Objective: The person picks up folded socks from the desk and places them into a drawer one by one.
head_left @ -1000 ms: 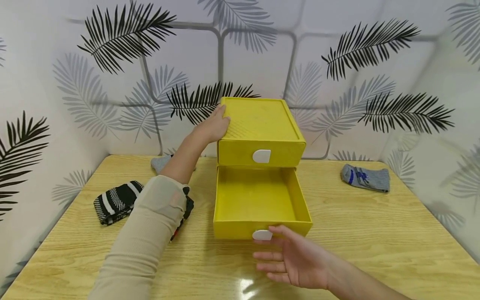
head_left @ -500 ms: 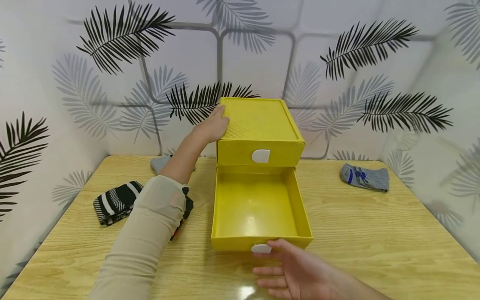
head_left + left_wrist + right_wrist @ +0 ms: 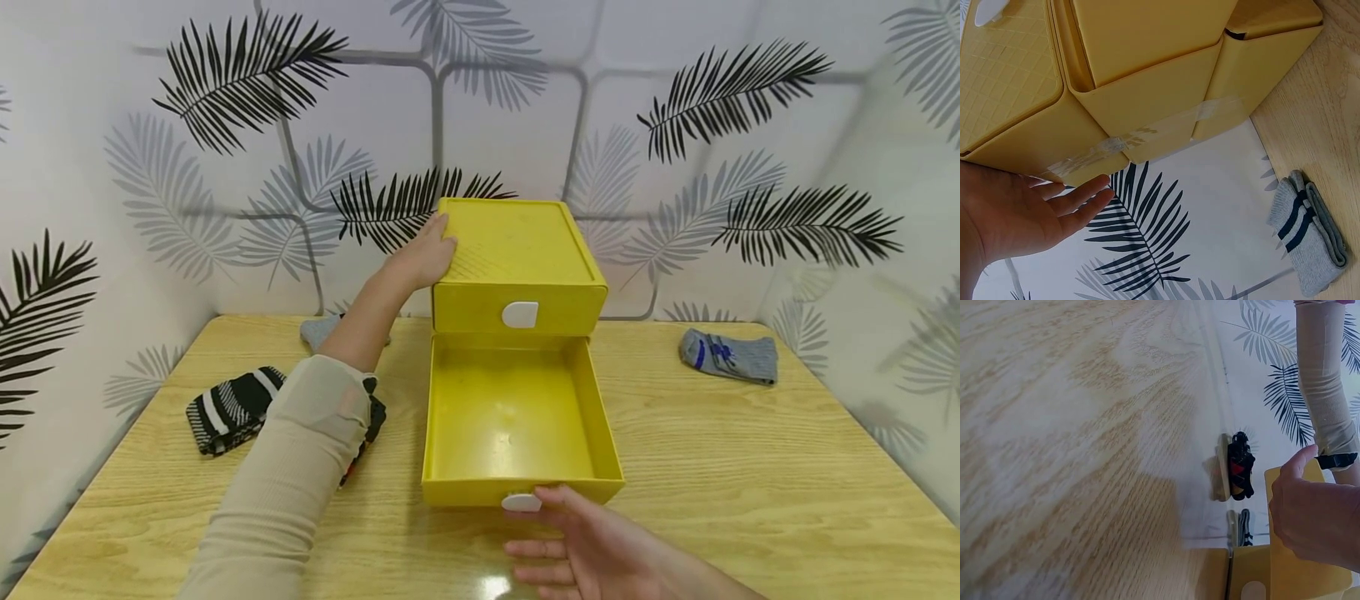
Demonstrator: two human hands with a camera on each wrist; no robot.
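A yellow drawer box (image 3: 517, 242) with two stacked drawers stands on the table in the head view. Its lower drawer (image 3: 510, 408) is pulled far out and bare inside; the upper drawer (image 3: 472, 310) is in. My left hand (image 3: 423, 254) rests on the box's upper left edge. In the left wrist view, that hand's straight fingers (image 3: 1088, 200) lie along the taped yellow side. My right hand (image 3: 600, 550) is at the lower drawer's white handle (image 3: 520, 502), pinching it between thumb and index finger. The other fingers are spread below.
A black-and-white striped sock (image 3: 234, 408) lies at left. A dark sock (image 3: 371, 433) and a grey sock (image 3: 317, 331) are partly hidden by the left forearm. Another grey sock (image 3: 729, 356) lies at right. Behind the table rises a leaf-patterned backdrop (image 3: 510, 108).
The lower drawer has slid further out toward me, with my right hand moving along at its handle. My left hand has stayed on the box.
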